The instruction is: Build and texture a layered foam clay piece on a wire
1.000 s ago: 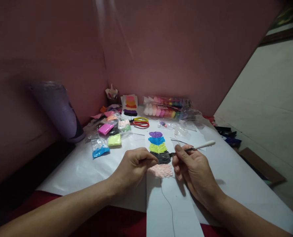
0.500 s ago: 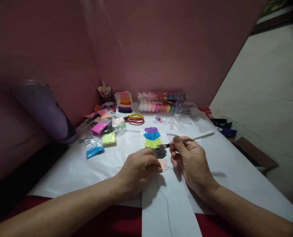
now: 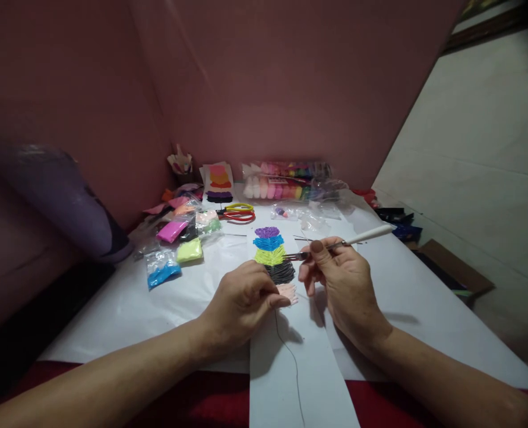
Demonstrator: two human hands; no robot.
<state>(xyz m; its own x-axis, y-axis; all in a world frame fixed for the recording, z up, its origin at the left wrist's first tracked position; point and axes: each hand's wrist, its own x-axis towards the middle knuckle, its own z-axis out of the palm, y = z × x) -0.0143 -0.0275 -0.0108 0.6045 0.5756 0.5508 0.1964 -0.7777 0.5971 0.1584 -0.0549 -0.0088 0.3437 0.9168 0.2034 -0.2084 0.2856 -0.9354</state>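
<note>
My right hand point(image 3: 341, 276) pinches a white-handled fork-like tool point(image 3: 368, 233), its dark prongs at the right edge of the yellow-green clay band point(image 3: 270, 255). Purple point(image 3: 267, 232) and blue point(image 3: 268, 242) bands lie above it, dark grey point(image 3: 282, 273) and pale pink point(image 3: 288, 292) ones below, all on a long white paper strip point(image 3: 308, 380). Over the left side of the pink and grey bands rests my left hand point(image 3: 246, 297), thumb and fingers pressed together; what they hold, if anything, is hidden. A thin drawn line runs down the strip.
Small bags of coloured clay, pink point(image 3: 171, 231), yellow point(image 3: 189, 250) and blue point(image 3: 163, 273), lie at the left. Behind are red-and-yellow-handled pliers or scissors point(image 3: 239, 213), a sheet with coloured bands point(image 3: 220, 178), a large clay pack point(image 3: 285, 181) and a cup of sticks point(image 3: 181, 169).
The view has shifted slightly, so most things sit a little further left. The tool in my right hand has tilted a little, its prongs staying by the yellow-green band.
</note>
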